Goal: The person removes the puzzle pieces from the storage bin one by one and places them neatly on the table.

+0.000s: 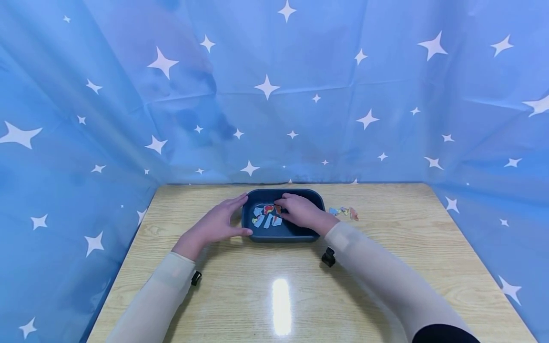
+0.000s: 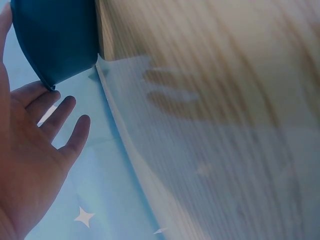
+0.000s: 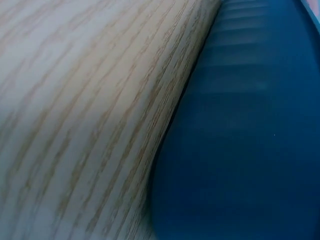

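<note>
A dark blue rectangular tray stands near the table's back edge. Small flat colourful cutout pieces lie in its left half, among them a red and yellow one. My left hand spans the tray's left end, thumb at the front corner and fingertips at the back rim. In the left wrist view its straight, spread fingers reach the rim. Inside the tray, my right hand pinches a brown-orange piece between thumb and fingers. The right wrist view has only the tray's outer wall beside the table.
More flat pieces lie on the wooden table just right of the tray, including a reddish one. Blue star-patterned cloth hangs behind and along both sides. A black camera mount hangs under the right wrist.
</note>
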The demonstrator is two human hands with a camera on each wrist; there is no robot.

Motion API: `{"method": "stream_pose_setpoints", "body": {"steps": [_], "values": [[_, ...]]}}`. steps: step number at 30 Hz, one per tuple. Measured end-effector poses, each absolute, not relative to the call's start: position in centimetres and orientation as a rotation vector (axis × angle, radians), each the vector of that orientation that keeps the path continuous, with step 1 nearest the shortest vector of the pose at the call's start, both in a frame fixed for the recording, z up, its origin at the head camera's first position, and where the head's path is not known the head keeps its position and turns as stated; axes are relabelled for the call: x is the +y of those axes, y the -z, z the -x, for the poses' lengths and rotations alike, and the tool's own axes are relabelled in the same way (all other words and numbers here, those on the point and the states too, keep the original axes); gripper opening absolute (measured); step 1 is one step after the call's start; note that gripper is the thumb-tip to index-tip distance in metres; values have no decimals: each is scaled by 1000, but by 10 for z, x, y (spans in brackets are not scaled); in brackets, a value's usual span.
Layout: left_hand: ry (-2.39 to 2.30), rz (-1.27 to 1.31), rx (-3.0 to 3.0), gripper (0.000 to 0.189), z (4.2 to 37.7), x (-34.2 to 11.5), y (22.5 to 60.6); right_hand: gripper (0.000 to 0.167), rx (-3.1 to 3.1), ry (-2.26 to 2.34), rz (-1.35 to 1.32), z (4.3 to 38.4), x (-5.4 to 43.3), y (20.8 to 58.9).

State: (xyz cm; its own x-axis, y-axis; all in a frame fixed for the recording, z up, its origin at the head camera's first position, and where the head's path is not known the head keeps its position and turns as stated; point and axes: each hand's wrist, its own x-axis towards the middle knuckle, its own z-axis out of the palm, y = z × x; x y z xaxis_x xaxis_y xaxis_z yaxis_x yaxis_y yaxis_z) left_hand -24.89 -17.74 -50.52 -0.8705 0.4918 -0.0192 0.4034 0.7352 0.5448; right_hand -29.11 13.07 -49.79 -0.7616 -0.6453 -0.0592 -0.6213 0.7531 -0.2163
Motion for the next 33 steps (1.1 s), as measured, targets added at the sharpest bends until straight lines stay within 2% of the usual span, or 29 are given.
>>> {"method": "stream_pose_setpoints", "body": {"steps": [20, 33], "values": [[-843, -706, 2768, 112, 247, -177, 506, 38, 2781, 366, 940, 296, 129, 504], [-841, -676, 2774, 111, 246, -176, 505, 19, 2729, 432, 972, 296, 132, 497]]}}
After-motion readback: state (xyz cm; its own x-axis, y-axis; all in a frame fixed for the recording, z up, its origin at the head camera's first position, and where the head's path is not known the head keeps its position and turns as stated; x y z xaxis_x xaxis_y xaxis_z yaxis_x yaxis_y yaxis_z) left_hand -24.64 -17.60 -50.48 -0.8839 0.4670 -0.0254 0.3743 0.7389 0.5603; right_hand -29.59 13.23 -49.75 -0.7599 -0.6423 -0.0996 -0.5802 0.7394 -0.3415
